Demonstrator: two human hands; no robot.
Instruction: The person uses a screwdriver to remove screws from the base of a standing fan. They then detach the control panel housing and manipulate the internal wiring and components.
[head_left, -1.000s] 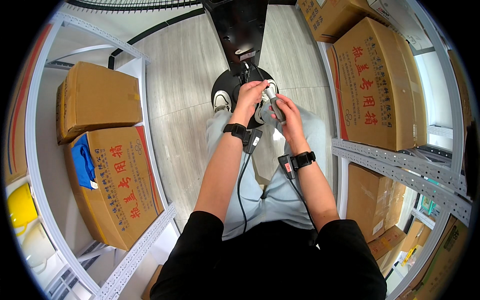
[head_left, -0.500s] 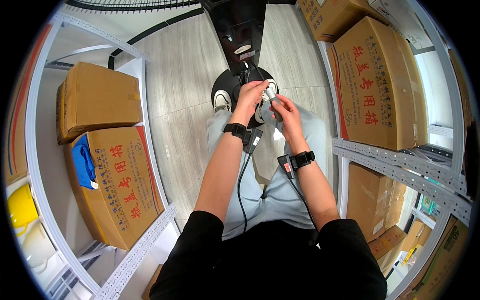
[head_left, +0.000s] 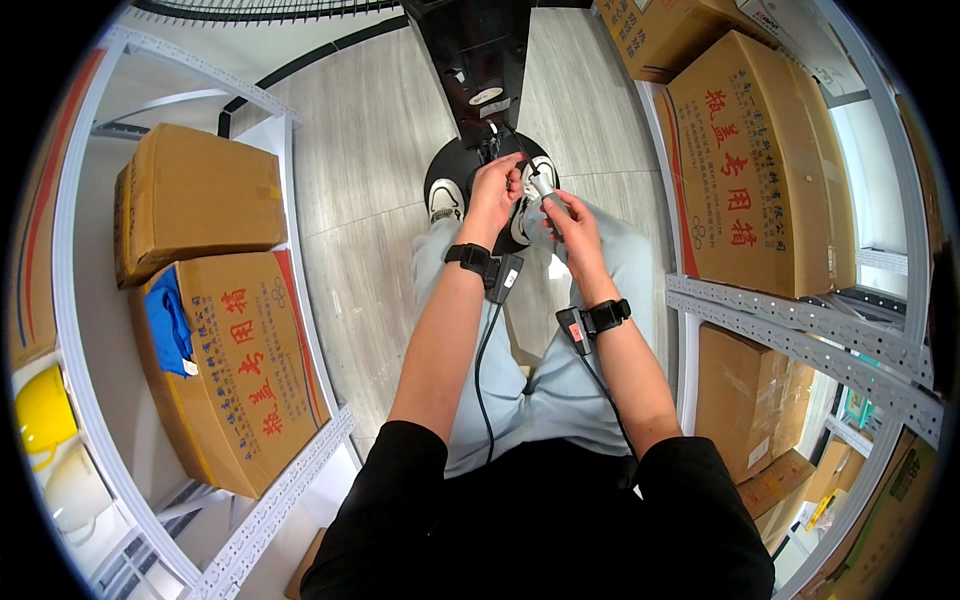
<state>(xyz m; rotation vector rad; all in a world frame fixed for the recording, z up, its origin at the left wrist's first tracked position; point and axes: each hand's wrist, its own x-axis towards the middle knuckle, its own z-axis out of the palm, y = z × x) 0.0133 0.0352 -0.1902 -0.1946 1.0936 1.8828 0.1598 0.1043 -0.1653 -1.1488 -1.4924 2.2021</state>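
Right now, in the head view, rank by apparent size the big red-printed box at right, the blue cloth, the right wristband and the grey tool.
1. Red-printed box
2. Blue cloth
Smaller, but unranked: right wristband and grey tool; the right hand partly hides the tool.

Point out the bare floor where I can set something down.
Bare floor lies between the left shelf and the round black base; a second patch lies between that base and the right shelf. The middle is crowded: shoes at the base, left hand and right hand above, the right holding a grey-handled tool.
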